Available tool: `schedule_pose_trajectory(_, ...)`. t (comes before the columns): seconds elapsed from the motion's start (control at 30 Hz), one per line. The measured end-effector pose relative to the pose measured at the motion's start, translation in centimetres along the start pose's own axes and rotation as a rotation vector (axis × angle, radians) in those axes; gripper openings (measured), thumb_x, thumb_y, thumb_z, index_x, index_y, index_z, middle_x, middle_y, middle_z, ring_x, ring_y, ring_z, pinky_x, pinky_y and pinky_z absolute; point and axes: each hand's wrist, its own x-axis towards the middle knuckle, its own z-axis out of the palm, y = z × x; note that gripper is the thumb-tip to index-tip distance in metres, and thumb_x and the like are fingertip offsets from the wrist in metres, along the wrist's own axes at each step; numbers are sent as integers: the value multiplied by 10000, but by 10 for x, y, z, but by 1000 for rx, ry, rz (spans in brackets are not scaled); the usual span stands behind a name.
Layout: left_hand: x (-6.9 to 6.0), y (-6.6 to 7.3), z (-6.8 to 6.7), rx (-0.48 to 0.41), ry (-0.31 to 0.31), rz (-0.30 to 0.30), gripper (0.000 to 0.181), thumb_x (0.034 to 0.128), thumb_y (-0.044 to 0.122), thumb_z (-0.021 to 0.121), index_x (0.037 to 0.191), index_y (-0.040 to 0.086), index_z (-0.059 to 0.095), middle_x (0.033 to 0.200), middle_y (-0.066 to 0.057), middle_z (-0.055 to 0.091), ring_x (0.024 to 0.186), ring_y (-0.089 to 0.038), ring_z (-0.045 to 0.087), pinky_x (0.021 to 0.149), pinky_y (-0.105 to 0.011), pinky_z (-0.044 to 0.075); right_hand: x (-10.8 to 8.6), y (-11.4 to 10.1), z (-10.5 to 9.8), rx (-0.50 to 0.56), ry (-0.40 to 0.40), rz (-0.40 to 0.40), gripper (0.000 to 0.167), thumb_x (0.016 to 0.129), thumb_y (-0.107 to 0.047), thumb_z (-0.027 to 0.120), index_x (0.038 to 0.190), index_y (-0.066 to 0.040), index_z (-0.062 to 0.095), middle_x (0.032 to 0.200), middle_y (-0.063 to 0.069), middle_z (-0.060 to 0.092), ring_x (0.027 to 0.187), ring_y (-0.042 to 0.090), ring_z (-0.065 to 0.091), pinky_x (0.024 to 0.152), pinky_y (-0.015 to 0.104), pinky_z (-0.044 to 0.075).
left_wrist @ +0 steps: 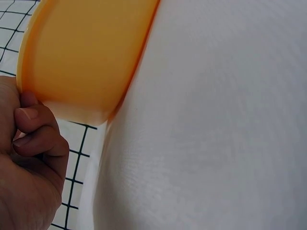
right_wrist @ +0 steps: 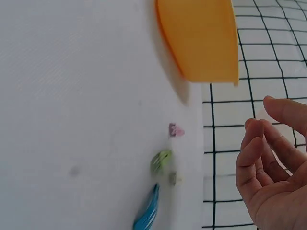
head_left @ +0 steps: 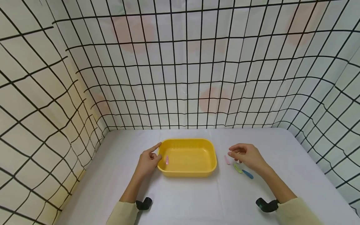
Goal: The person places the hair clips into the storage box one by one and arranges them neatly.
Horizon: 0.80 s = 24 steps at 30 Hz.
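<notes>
A yellow plastic basin point(head_left: 187, 173) sits on the white table, with a small pink hair clip point(head_left: 167, 160) lying inside near its left end. My left hand point(head_left: 148, 161) holds the basin's left rim, the index finger stretched along it and the thumb at the edge. To the right of the basin, my right hand point(head_left: 247, 156) hovers above several small clips, fingers loosely bent, with nothing visible between them. Below it lie a pink clip point(head_left: 227, 160), a green clip point(head_left: 237, 168) and a blue clip point(head_left: 247, 174). A pale clip point(right_wrist: 174, 178) shows beside the green one in the right wrist view.
White cloth covers the table point(head_left: 191, 200). A black wire grid point(head_left: 185, 65) stands along the back and both sides, with white sheeting behind it. Dark wrist-worn cameras sit on the left wrist point(head_left: 144, 203) and right wrist point(head_left: 267, 205).
</notes>
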Motion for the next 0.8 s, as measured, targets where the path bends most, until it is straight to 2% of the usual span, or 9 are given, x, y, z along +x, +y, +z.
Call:
schedule_pose_trajectory(0.2,0,2,0,6,10,0,577,901,158,661,1460,287,599,549,8,486,470,-134,376,459,-212,335,-12,18,-9,-2,4,1,473,927,-356,750,1247,-14,682,1073,122,749,832,275,692,658,338,574)
schedule_pose_trajectory(0.43,0,1,1,16,10,-12,576,901,156,669,1462,270,600,556,13,485,476,-128,378,463,-207,336,-30,38,-20,-53,-1,11,500,929,-353,748,1300,-28,668,1074,103,738,794,198,692,629,312,553)
schedule_pose_trajectory(0.63,0,0,1,8,14,-6,574,899,148,668,1454,279,607,551,10,479,474,-130,369,461,-206,325,-43,54,-26,-92,-10,21,480,917,-355,759,1266,-32,692,1030,77,710,728,147,658,573,289,516)
schedule_pose_trajectory(0.8,-1,0,1,5,15,-5,575,897,159,667,1454,289,606,554,6,486,474,-134,378,459,-212,336,-49,66,-32,-115,-12,52,487,911,-380,762,1269,-55,705,1101,105,708,731,125,664,577,290,522)
